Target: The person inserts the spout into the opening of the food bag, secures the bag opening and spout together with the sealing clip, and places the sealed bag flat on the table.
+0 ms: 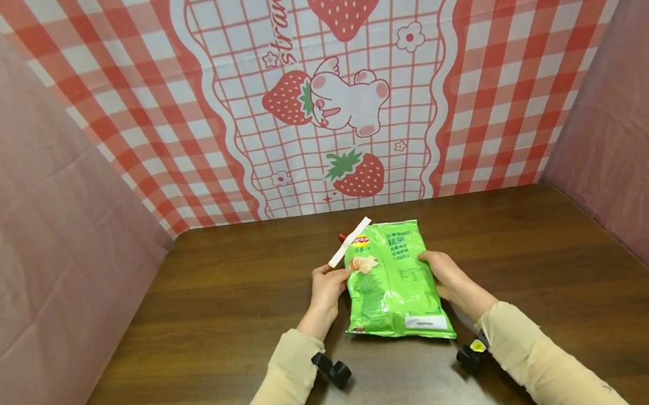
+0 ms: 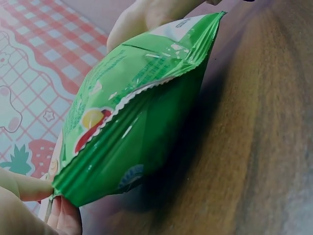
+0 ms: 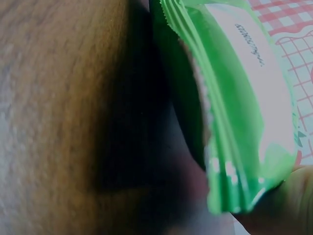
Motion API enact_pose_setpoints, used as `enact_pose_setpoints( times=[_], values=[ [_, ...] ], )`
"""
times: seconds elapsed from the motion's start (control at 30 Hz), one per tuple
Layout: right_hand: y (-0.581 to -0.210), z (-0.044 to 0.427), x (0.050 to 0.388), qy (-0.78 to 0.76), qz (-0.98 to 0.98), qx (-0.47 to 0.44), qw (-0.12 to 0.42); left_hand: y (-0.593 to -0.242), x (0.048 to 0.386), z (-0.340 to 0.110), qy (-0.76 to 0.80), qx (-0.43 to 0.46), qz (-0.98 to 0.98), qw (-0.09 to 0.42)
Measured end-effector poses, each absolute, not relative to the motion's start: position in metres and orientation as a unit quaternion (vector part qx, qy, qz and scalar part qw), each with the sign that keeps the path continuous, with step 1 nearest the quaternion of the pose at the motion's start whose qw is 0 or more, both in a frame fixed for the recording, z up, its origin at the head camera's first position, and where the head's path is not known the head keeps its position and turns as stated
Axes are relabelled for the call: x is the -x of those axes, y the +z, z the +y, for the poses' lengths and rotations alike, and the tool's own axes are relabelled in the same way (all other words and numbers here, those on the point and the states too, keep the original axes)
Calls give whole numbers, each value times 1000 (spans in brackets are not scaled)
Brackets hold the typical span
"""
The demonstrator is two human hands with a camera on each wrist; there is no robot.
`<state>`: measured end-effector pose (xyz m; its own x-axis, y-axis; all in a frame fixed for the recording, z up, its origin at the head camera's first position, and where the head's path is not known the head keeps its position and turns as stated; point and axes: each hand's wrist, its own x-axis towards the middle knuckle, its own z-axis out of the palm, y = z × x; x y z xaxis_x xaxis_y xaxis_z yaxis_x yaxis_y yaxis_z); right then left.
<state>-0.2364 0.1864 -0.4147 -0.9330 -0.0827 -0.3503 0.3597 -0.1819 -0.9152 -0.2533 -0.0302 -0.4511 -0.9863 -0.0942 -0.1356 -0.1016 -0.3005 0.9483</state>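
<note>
A shiny green bag of potato chips is between my two hands over the tabletop, its printed back facing up. My left hand grips its left edge; in the left wrist view, thumb and fingers pinch the corner of the crimped end. On the opposite edge my right hand holds the bag, thumb on top, its other fingers mostly hidden beneath. A narrow white strip slants across the bag's upper left corner, close to my left fingertips. Whether those fingers also hold it, I cannot tell.
A small red object shows partly behind the white strip. The brown wooden table ends at a strawberry-patterned checked cloth. Pinkish curtains hang at both sides.
</note>
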Motion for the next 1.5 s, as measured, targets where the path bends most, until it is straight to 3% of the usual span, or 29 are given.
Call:
enact_pose_setpoints(
  times=[0.97,1.5],
  values=[
    [-428,198,240,-543,833,-70,81,-452,247,-34,759,69,647,-13],
    [-433,211,245,-565,816,-75,100,-459,253,-40,757,68,649,-14]
  ],
)
